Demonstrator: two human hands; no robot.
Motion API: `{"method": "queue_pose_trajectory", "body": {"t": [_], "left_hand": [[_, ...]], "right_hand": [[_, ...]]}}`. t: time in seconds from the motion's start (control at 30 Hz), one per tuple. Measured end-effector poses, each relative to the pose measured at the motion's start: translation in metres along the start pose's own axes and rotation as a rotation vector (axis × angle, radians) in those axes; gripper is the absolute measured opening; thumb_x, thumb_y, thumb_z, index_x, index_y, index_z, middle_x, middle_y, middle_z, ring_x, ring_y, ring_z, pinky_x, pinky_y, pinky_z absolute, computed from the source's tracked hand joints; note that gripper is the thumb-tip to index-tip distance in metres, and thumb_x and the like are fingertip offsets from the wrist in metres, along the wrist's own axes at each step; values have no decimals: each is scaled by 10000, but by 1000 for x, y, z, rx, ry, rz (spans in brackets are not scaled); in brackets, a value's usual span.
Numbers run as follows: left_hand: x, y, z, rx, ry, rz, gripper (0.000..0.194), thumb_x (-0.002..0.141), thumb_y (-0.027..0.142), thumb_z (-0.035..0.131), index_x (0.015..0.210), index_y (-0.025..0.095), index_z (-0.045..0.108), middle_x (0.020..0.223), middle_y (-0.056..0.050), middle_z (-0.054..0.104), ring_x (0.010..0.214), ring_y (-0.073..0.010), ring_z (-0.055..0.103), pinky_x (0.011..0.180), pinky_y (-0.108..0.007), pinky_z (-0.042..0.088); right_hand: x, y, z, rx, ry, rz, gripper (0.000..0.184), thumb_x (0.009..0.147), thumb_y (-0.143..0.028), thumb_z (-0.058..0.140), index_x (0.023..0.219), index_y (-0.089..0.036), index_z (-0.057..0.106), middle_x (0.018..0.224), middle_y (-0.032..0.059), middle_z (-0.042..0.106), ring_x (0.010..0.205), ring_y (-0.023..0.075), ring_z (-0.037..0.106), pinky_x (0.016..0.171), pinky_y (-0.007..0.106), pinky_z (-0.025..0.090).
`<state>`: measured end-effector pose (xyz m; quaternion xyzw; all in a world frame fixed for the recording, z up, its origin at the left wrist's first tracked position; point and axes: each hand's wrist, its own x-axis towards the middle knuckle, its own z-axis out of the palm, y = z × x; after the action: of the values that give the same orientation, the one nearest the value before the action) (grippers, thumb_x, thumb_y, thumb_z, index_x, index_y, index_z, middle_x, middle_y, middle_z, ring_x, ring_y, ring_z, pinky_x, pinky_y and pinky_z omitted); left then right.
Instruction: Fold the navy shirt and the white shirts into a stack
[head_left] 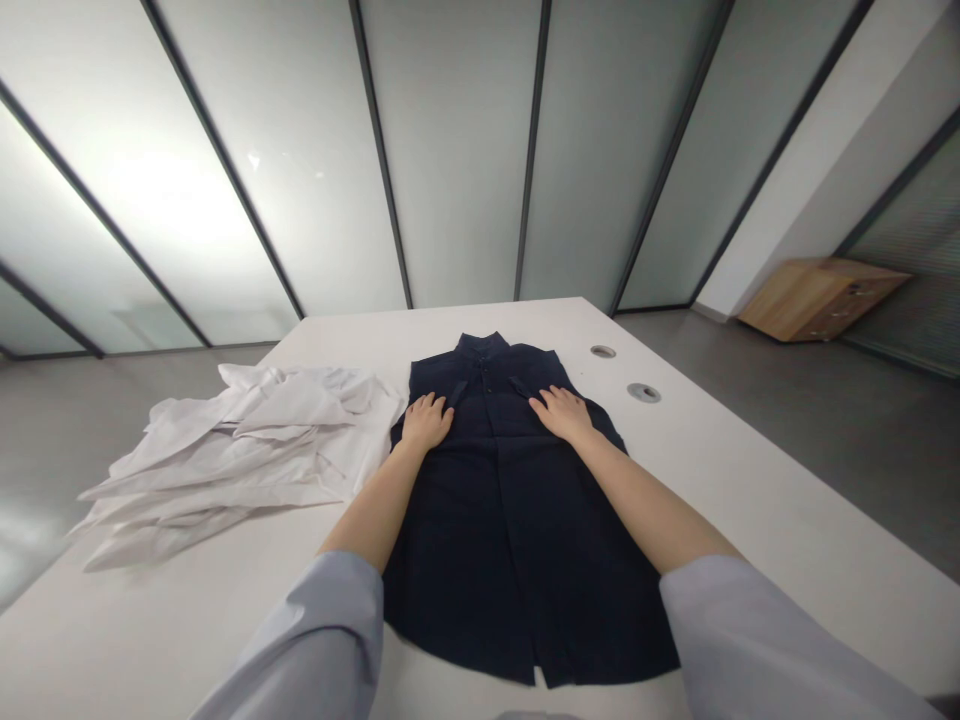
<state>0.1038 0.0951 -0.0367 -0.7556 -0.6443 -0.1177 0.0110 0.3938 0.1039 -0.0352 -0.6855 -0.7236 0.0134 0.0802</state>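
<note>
A dark navy shirt (502,520) lies flat on the white table (765,500), collar pointing away from me and buttons facing up. My left hand (426,420) rests palm down on the shirt's left chest, fingers stretched out. On the right chest lies my right hand (561,412), also flat with its fingers spread. Neither hand holds anything. Both forearms reach over the shirt's lower half, with light grey sleeves pushed up near my elbows.
A crumpled pile of white shirts (240,450) lies on the table left of the dark shirt, touching its edge. Two round cable grommets (643,392) sit in the tabletop at the right. Frosted glass walls stand behind, and a wooden cabinet (821,297) is on the floor far right.
</note>
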Motion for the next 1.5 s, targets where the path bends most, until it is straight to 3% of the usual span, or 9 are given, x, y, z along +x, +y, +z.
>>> {"method": "queue_pose_trajectory", "body": {"t": [0.27, 0.4, 0.5, 0.6, 0.87, 1.17, 1.33, 1.43, 1.5], "left_hand": [[6, 0, -9, 64, -191, 45, 695, 891, 656, 326, 1290, 141, 568, 1349, -208, 533, 1236, -379, 492, 983, -477, 391], [25, -9, -24, -4, -324, 88, 638, 819, 680, 456, 1121, 163, 676, 1197, -188, 644, 1105, -356, 603, 932, -429, 440], [37, -13, -31, -19, -222, 89, 500, 875, 545, 466, 1144, 172, 663, 1154, -166, 672, 1087, -331, 622, 948, -422, 437], [42, -13, -25, 19, -105, 128, 473, 930, 400, 402, 1317, 171, 549, 1337, -159, 572, 1243, -311, 524, 1034, -432, 377], [32, -11, 5, 25, -206, 85, 626, 953, 542, 277, 1478, 210, 357, 1567, -114, 268, 1445, -300, 225, 1143, -471, 220], [-6, -2, -8, 123, -304, 79, 696, 954, 573, 205, 1522, 172, 246, 1590, -128, 179, 1460, -305, 160, 1152, -467, 196], [-13, -9, -24, 120, -406, 178, 753, 893, 644, 341, 1470, 161, 365, 1545, -154, 308, 1411, -335, 299, 1101, -443, 312], [13, -14, -33, 79, -275, 218, 594, 913, 528, 385, 1364, 160, 503, 1415, -135, 510, 1310, -283, 463, 1070, -368, 360], [36, -15, -34, 51, -137, 132, 483, 931, 405, 375, 1308, 155, 545, 1327, -120, 588, 1246, -246, 525, 1057, -332, 373]], "right_hand": [[-8, -15, -23, -150, -94, -83, 726, 921, -665, 249, 1189, -136, 669, 1214, 212, 635, 1133, 367, 580, 924, 506, 442], [7, -9, -41, -158, -209, -149, 565, 959, -534, 294, 1070, -193, 730, 1107, 163, 699, 1045, 328, 645, 889, 457, 478], [24, 2, -46, -120, -163, -257, 445, 966, -385, 330, 1115, -213, 712, 1159, 122, 689, 1081, 299, 633, 935, 425, 466], [38, 13, -38, -83, -72, -341, 433, 955, -303, 354, 1288, -200, 610, 1342, 94, 586, 1227, 265, 542, 1054, 387, 384], [34, 20, 6, -51, -132, -109, 638, 962, -530, 304, 1488, -171, 351, 1556, 151, 284, 1417, 308, 284, 1116, 460, 281], [-7, 7, -3, -98, -200, -133, 678, 956, -538, 262, 1511, -151, 302, 1571, 150, 245, 1428, 322, 252, 1119, 468, 274], [-15, 13, -20, -137, -227, -250, 615, 912, -523, 405, 1428, -194, 466, 1484, 138, 425, 1327, 341, 429, 1059, 465, 362], [8, 18, -34, -89, -163, -271, 466, 915, -423, 435, 1311, -228, 587, 1341, 104, 585, 1196, 300, 559, 996, 414, 425], [31, 17, -41, -17, -69, -236, 422, 927, -344, 416, 1279, -210, 608, 1311, 98, 608, 1179, 267, 571, 984, 368, 432]]}}
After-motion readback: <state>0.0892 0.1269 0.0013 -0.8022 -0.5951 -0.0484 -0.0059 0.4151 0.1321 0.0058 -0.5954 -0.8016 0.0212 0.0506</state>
